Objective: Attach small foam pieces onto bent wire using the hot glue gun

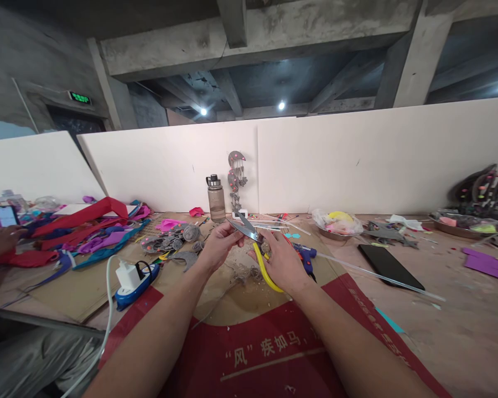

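My right hand (280,258) is wrapped round the yellow handles of a pair of scissors (265,272). The scissor blades are parted and point up and to the left. My left hand (221,243) is closed in a pinch beside the blades; what its fingers hold is too small to make out. Beneath both hands, grey scraps (251,272) and a thin grey strand lie on brown paper. A blue glue gun (306,255) rests just right of my right hand. Grey felt coils (182,235) are left of my left hand.
A bottle (216,200) stands at the back. On the left are a blue power strip (136,287) with a white cable, coloured cloth (95,226) and another person's hand (2,243). To the right lie a black phone (390,266), a clear stick and a bowl (337,228).
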Available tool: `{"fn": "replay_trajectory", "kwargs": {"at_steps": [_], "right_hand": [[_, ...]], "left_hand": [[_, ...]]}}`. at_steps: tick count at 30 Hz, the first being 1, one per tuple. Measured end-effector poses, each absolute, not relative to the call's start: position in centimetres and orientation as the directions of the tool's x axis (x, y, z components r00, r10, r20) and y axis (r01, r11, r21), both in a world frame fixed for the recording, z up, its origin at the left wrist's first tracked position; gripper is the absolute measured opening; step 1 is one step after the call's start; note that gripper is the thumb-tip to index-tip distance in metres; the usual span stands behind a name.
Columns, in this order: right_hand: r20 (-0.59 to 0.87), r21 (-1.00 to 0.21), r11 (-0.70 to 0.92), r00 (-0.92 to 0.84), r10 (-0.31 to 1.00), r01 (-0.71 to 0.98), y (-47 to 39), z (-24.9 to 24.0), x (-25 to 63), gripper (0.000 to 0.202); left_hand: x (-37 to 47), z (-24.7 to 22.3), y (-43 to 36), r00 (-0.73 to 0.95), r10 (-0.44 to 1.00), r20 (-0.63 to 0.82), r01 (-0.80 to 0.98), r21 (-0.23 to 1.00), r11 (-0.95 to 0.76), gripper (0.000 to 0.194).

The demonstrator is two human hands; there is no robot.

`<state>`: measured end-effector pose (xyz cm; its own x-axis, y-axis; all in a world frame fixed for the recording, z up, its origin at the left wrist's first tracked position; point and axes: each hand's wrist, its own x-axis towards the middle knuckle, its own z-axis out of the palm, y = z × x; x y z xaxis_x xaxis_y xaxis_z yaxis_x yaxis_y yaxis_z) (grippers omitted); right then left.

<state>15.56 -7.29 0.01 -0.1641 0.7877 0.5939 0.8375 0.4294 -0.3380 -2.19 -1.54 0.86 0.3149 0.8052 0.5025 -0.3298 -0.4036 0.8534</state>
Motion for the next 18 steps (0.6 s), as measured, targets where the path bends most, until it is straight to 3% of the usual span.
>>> {"fn": "replay_trajectory", "kwargs": {"at_steps": [18], "right_hand": [[0.542,-0.299,0.378,-0.17,0.823,0.876,-7.36,0.13,15.72,0.046]], "left_hand": [[-2.31,1.19,-1.78,0.276,0.841,0.465,-0.287,0.875,-0.39,0.024]]}}
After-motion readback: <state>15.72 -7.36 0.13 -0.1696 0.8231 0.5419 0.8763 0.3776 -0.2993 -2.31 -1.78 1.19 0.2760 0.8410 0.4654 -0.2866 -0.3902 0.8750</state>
